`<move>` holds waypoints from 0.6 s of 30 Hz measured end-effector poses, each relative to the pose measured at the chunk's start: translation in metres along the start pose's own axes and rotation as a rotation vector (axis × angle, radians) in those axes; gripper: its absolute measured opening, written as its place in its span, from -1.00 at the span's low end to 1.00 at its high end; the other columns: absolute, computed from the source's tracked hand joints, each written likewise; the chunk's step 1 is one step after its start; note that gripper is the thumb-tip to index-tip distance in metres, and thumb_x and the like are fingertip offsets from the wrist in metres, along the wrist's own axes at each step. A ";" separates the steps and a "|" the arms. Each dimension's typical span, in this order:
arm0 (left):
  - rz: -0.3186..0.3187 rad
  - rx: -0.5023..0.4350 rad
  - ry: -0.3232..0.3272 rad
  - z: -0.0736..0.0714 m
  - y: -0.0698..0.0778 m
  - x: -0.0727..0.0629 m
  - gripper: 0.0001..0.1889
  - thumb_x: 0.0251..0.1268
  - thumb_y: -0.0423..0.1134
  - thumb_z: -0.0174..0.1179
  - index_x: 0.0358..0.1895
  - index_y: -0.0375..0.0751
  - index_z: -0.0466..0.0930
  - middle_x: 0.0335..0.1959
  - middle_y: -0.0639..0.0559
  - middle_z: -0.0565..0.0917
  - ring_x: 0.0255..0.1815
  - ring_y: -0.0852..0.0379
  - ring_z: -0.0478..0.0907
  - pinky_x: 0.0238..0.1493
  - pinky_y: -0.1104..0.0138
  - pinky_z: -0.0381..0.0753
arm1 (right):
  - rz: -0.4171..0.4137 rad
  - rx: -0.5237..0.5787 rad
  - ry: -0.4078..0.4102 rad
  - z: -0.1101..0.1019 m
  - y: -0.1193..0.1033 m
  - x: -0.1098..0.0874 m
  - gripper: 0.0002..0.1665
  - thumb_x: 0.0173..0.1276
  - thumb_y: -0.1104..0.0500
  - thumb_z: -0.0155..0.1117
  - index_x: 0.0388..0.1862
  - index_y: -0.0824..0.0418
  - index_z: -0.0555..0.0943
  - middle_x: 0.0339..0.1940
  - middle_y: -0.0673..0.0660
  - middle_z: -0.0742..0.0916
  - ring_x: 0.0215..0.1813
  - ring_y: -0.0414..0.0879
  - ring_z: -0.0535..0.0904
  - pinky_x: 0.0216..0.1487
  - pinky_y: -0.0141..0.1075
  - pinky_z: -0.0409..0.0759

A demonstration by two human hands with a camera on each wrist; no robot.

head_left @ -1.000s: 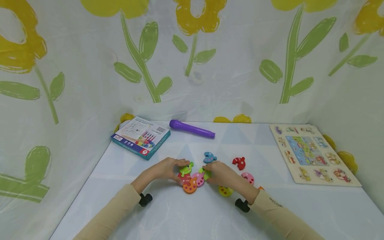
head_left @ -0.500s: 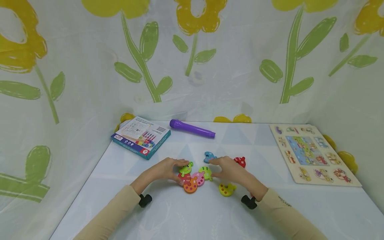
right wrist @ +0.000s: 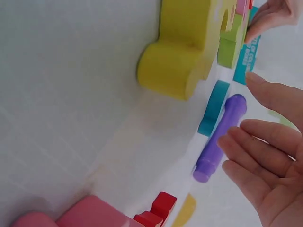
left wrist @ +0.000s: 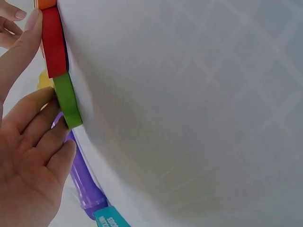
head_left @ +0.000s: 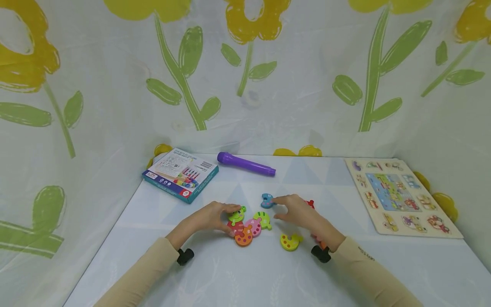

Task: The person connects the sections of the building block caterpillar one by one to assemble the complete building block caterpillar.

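Observation:
My left hand (head_left: pixel 212 217) curls round one end of a joined chain of caterpillar puzzle pieces, its fingers at the green head piece (head_left: pixel 237 215) and its thumb against the red piece (left wrist: pixel 54 42). An orange piece (head_left: pixel 244 237), a pink piece (head_left: pixel 254 227) and a striped green piece (head_left: pixel 262 219) continue the chain rightward. My right hand (head_left: pixel 301 213) holds nothing; its fingers are relaxed, the index fingertip right at the loose blue piece (head_left: pixel 266 201). Below that hand lies a loose yellow piece (head_left: pixel 289 243), which looms large in the right wrist view.
A red piece (head_left: pixel 310 203) and a pink piece (right wrist: pixel 94 213) lie partly hidden by my right hand and forearm. Farther back are a purple toy microphone (head_left: pixel 246 164) and a flat printed box (head_left: pixel 180 175). A wooden picture puzzle board (head_left: pixel 402 196) lies at the right.
My right hand has let go of the striped green piece, drawn back to the right, then moved up to the blue piece. My left hand keeps its place on the chain.

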State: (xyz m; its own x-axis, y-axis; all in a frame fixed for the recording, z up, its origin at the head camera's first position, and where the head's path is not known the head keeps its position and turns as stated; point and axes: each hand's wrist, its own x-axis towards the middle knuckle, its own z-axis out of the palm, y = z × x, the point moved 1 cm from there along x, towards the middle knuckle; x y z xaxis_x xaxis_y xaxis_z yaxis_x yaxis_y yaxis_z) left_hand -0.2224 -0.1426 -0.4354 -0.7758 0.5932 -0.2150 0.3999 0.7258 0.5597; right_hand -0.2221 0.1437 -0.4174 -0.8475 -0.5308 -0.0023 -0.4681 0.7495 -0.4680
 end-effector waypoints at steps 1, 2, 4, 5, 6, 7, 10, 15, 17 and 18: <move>-0.003 -0.002 -0.001 0.000 0.000 0.000 -0.14 -0.08 0.04 0.50 0.39 0.02 0.38 0.39 0.07 0.38 0.42 0.02 0.25 0.34 0.10 0.35 | -0.004 -0.004 0.001 0.000 0.001 0.000 -0.37 0.13 0.16 0.51 0.19 0.29 0.58 0.09 0.20 0.69 0.19 0.11 0.57 0.10 -0.08 0.59; -0.005 -0.003 -0.001 0.000 0.001 -0.001 -0.14 -0.09 0.04 0.50 0.39 0.01 0.37 0.39 0.07 0.38 0.42 0.02 0.26 0.34 0.10 0.34 | -0.006 -0.002 0.002 -0.001 0.001 0.000 -0.37 0.12 0.16 0.52 0.18 0.30 0.58 0.09 0.21 0.69 0.18 0.11 0.57 0.10 -0.08 0.59; -0.001 -0.005 0.004 0.000 0.002 -0.002 -0.14 -0.09 0.03 0.50 0.39 -0.02 0.38 0.38 0.06 0.39 0.42 0.01 0.27 0.34 0.10 0.35 | -0.011 -0.007 0.001 -0.001 0.002 0.001 -0.37 0.12 0.17 0.52 0.18 0.31 0.58 0.09 0.21 0.69 0.18 0.11 0.57 0.10 -0.08 0.59; -0.001 -0.004 0.006 0.000 0.002 -0.002 -0.13 -0.09 0.03 0.50 0.39 -0.03 0.38 0.38 0.05 0.39 0.41 0.01 0.27 0.34 0.10 0.34 | -0.012 -0.006 0.001 -0.002 0.002 0.002 -0.37 0.12 0.17 0.51 0.19 0.31 0.58 0.09 0.22 0.68 0.18 0.11 0.57 0.11 -0.08 0.59; 0.000 -0.003 0.010 0.000 0.002 -0.002 -0.13 -0.10 0.03 0.50 0.38 -0.04 0.38 0.38 0.04 0.39 0.41 0.00 0.27 0.34 0.10 0.35 | -0.010 -0.006 0.000 -0.002 0.002 0.002 -0.37 0.13 0.17 0.51 0.19 0.32 0.58 0.09 0.21 0.68 0.18 0.11 0.57 0.11 -0.08 0.58; 0.001 -0.003 0.013 0.001 0.002 -0.003 -0.13 -0.10 0.03 0.50 0.38 -0.05 0.38 0.38 0.03 0.39 0.41 -0.01 0.27 0.34 0.09 0.35 | -0.006 -0.002 0.000 -0.002 0.002 0.003 -0.37 0.13 0.17 0.51 0.19 0.31 0.58 0.09 0.21 0.68 0.18 0.11 0.57 0.11 -0.08 0.58; -0.010 0.004 0.021 0.001 0.003 -0.004 -0.13 -0.10 0.03 0.50 0.39 -0.04 0.37 0.39 0.04 0.38 0.41 0.00 0.27 0.34 0.10 0.34 | -0.007 -0.002 -0.001 -0.004 0.002 0.007 -0.38 0.15 0.17 0.50 0.19 0.32 0.57 0.09 0.21 0.68 0.18 0.10 0.58 0.13 -0.08 0.58; -0.028 0.011 0.028 0.002 0.003 -0.005 -0.14 -0.08 0.02 0.50 0.39 -0.02 0.37 0.39 0.05 0.37 0.42 -0.02 0.25 0.35 0.07 0.32 | -0.013 -0.002 -0.027 -0.007 -0.001 0.015 -0.39 0.16 0.19 0.49 0.19 0.35 0.56 0.09 0.22 0.68 0.18 0.11 0.57 0.16 -0.07 0.55; -0.029 0.016 0.031 0.002 0.004 -0.006 -0.15 -0.07 0.03 0.49 0.39 -0.03 0.37 0.39 0.04 0.37 0.42 -0.04 0.25 0.35 0.05 0.32 | -0.001 -0.005 -0.045 -0.009 -0.002 0.019 -0.38 0.16 0.20 0.49 0.20 0.35 0.55 0.11 0.22 0.67 0.20 0.12 0.55 0.19 -0.05 0.53; -0.032 0.021 0.032 0.002 0.004 -0.006 -0.15 -0.06 0.03 0.49 0.39 -0.03 0.37 0.39 0.03 0.37 0.42 -0.05 0.25 0.35 0.05 0.32 | 0.008 -0.010 -0.054 -0.010 -0.003 0.020 -0.36 0.16 0.20 0.49 0.21 0.35 0.54 0.12 0.23 0.66 0.21 0.12 0.54 0.20 -0.04 0.52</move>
State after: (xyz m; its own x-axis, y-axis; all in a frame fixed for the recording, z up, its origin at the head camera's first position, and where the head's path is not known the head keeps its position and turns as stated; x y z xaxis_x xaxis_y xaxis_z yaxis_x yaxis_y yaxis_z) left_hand -0.2154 -0.1426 -0.4336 -0.8033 0.5587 -0.2063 0.3848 0.7513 0.5362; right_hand -0.2405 0.1347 -0.4071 -0.8368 -0.5448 -0.0542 -0.4636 0.7577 -0.4594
